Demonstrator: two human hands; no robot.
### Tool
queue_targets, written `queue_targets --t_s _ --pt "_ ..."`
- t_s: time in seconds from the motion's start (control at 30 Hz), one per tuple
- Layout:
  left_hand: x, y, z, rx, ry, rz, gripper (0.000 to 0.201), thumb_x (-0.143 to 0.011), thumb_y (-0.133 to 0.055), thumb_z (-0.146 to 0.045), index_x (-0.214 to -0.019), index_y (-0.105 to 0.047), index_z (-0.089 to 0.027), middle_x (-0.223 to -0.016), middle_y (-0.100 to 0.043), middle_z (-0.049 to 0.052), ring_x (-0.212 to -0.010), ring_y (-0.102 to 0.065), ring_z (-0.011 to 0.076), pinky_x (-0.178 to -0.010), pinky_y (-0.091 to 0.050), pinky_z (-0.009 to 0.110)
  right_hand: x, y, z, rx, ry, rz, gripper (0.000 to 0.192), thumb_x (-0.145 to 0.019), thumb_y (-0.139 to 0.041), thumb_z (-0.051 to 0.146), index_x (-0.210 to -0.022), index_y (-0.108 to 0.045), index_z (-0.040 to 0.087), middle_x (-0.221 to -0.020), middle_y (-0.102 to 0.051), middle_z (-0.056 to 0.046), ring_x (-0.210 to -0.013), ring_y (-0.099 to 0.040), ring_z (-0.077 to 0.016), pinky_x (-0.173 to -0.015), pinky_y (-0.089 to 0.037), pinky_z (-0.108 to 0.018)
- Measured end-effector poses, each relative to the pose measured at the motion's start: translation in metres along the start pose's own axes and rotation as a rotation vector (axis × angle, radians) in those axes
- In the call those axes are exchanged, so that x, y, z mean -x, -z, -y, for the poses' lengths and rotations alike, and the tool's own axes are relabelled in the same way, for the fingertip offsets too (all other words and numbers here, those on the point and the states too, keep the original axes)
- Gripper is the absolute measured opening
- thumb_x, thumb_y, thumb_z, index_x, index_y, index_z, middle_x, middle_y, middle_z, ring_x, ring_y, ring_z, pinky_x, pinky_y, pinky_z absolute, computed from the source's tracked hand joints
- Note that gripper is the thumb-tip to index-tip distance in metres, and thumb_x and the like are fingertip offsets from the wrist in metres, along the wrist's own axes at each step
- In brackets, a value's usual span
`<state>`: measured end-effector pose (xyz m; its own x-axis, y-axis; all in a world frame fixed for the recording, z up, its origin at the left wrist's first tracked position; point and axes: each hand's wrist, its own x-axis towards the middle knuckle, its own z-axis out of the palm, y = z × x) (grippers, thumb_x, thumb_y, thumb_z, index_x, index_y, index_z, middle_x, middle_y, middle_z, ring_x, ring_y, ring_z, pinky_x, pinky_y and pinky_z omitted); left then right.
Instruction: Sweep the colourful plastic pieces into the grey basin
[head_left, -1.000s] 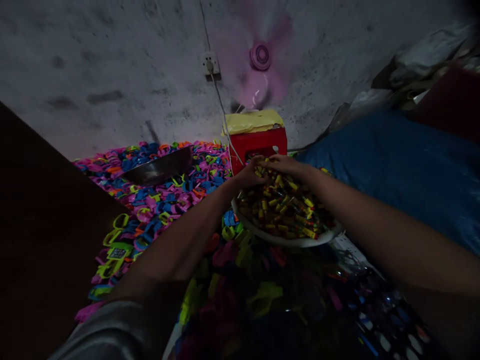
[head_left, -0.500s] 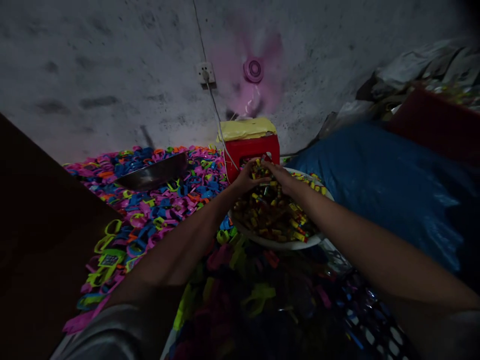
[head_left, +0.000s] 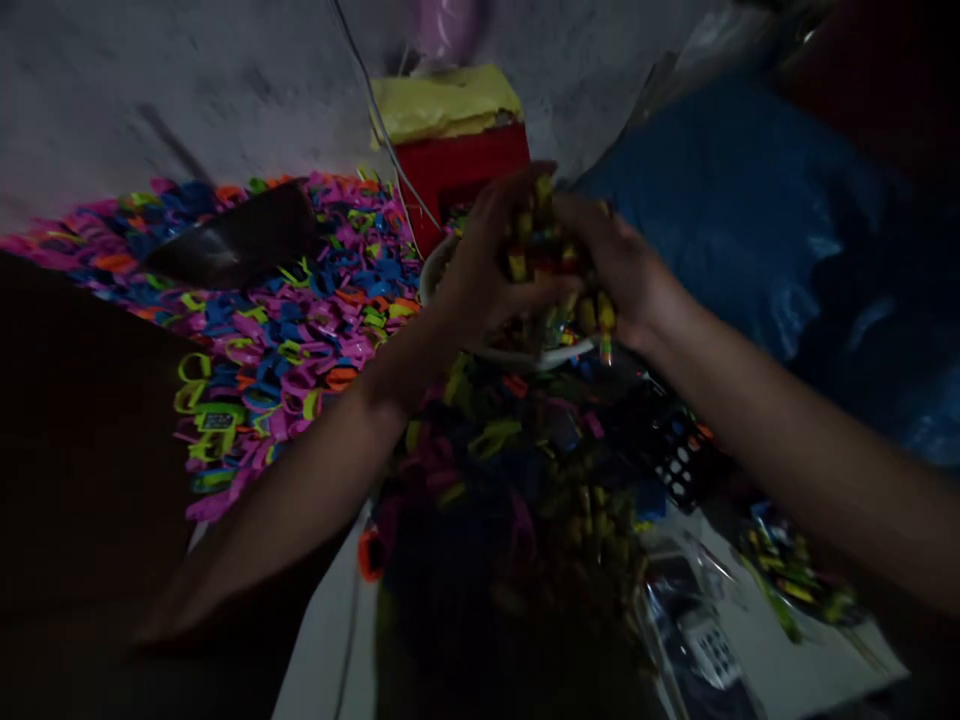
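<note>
My left hand [head_left: 484, 265] and my right hand [head_left: 622, 265] are cupped together around a heap of small yellow-and-red wrapped candies [head_left: 546, 240]. Several pieces stick out between the fingers, and one hangs below my right palm. Both hands are raised over the near side of a round white basin [head_left: 544, 358], which they partly hide. More candies show inside it under my palms. Motion blur and dim light smear the fingers a little.
Colourful plastic toy watches [head_left: 322, 335] cover the left side, with a metal pan [head_left: 240, 240] on them. A red stool [head_left: 465, 160] with a yellow cover [head_left: 450, 105] stands behind. At right bulges a blue plastic sack [head_left: 727, 200]. Clear packets [head_left: 701, 630] lie at lower right.
My hands have risen out of the basin and come nearer, lifting a heap of candies. The view has tilted down, so the fan is mostly out of sight and more of the near area shows.
</note>
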<state>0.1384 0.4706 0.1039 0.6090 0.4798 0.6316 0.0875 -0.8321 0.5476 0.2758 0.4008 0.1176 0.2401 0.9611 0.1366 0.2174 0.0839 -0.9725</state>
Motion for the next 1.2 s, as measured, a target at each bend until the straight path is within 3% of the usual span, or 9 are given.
queue_targets --t_s 0.1,0.17,0.37,0.5,0.63,0.83,0.93,1.03,1.2 --pt "0.059 -0.028 -0.051 0.03 0.03 0.02 0.089 -0.065 -0.079 -0.051 -0.136 -0.041 -0.014 -0.139 -0.043 0.013 -0.137 -0.034 0.0301 -0.115 -0.026 0.04 0.079 0.007 -0.025 -0.129 -0.125 -0.018 0.047 -0.089 -0.044 0.053 -0.126 -0.052 0.025 -0.117 -0.066 -0.002 -0.106 -0.064 -0.0214 -0.082 -0.054 -0.032" --pt "0.099 -0.052 -0.074 0.106 0.156 0.079 0.083 -0.067 -0.078 -0.048 -0.136 -0.042 -0.019 -0.144 -0.037 0.013 -0.138 -0.033 0.0289 -0.115 -0.029 0.041 0.126 0.012 -0.052 -0.141 -0.214 -0.046 0.045 -0.085 -0.05 0.055 -0.119 -0.055 0.026 -0.119 -0.065 -0.003 -0.108 -0.063 -0.0233 -0.085 -0.054 -0.035" --pt "0.175 -0.109 -0.095 0.182 0.332 0.317 0.084 -0.066 -0.077 -0.052 -0.138 -0.044 -0.023 -0.151 -0.025 0.012 -0.138 -0.031 0.0341 -0.114 -0.032 0.043 0.209 0.022 -0.123 -0.028 -0.312 -0.163 0.052 -0.074 -0.058 0.064 -0.108 -0.058 0.024 -0.109 -0.068 -0.005 -0.102 -0.064 -0.0266 -0.089 -0.052 -0.039" --pt "0.2 -0.121 -0.1 0.154 0.291 0.423 0.076 -0.075 -0.071 -0.048 -0.141 -0.041 -0.024 -0.151 -0.029 0.012 -0.137 -0.036 0.0306 -0.113 -0.034 0.041 0.23 0.015 -0.156 0.053 -0.186 -0.231 0.052 -0.07 -0.058 0.065 -0.103 -0.058 0.023 -0.11 -0.067 -0.007 -0.106 -0.061 -0.0267 -0.095 -0.048 -0.042" --pt "0.219 -0.117 -0.112 -0.026 0.252 0.445 0.072 -0.086 -0.058 -0.045 -0.148 -0.028 -0.025 -0.151 -0.036 0.012 -0.139 -0.033 0.0273 -0.114 -0.027 0.046 0.244 0.008 -0.181 0.071 -0.062 -0.247 0.048 -0.078 -0.053 0.059 -0.11 -0.056 0.024 -0.12 -0.062 -0.011 -0.112 -0.059 -0.0258 -0.099 -0.046 -0.044" --pt "0.267 -0.109 -0.146 -0.382 0.287 0.483 0.075 -0.084 -0.057 -0.05 -0.148 -0.029 -0.024 -0.155 -0.029 0.014 -0.144 -0.021 0.0348 -0.112 -0.016 0.063 0.256 0.017 -0.19 0.186 0.116 -0.093 0.045 -0.086 -0.051 0.049 -0.123 -0.053 0.024 -0.131 -0.056 -0.01 -0.125 -0.05 -0.0235 -0.109 -0.038 -0.042" --pt "0.317 -0.127 -0.167 -0.493 0.203 0.479 0.068 -0.085 -0.055 -0.044 -0.147 -0.032 -0.028 -0.156 -0.027 0.01 -0.144 -0.019 0.0355 -0.113 -0.016 0.062 0.259 0.026 -0.187 0.327 0.187 0.04 0.056 -0.087 -0.052 0.047 -0.137 -0.043 0.022 -0.144 -0.044 -0.012 -0.136 -0.038 -0.0225 -0.113 -0.031 -0.043" --pt "0.364 -0.155 -0.184 -0.578 0.166 0.488 0.057 -0.088 -0.047 -0.031 -0.144 -0.038 -0.036 -0.147 -0.045 0.004 -0.141 -0.031 0.0314 -0.116 -0.017 0.058 0.263 0.03 -0.184 0.495 0.211 0.17 0.063 -0.087 -0.054 0.048 -0.143 -0.037 0.024 -0.154 -0.029 -0.011 -0.143 -0.024 -0.0238 -0.115 -0.025 -0.046" --pt "0.392 -0.177 -0.2 -0.657 0.151 0.428 0.049 -0.091 -0.044 -0.028 -0.14 -0.046 -0.022 -0.14 -0.052 0.01 -0.138 -0.037 0.0292 -0.115 -0.026 0.055 0.273 0.026 -0.184 0.643 0.268 0.251 0.066 -0.086 -0.056 0.047 -0.145 -0.035 0.028 -0.156 -0.026 -0.01 -0.144 -0.021 -0.0278 -0.116 -0.016 -0.055"
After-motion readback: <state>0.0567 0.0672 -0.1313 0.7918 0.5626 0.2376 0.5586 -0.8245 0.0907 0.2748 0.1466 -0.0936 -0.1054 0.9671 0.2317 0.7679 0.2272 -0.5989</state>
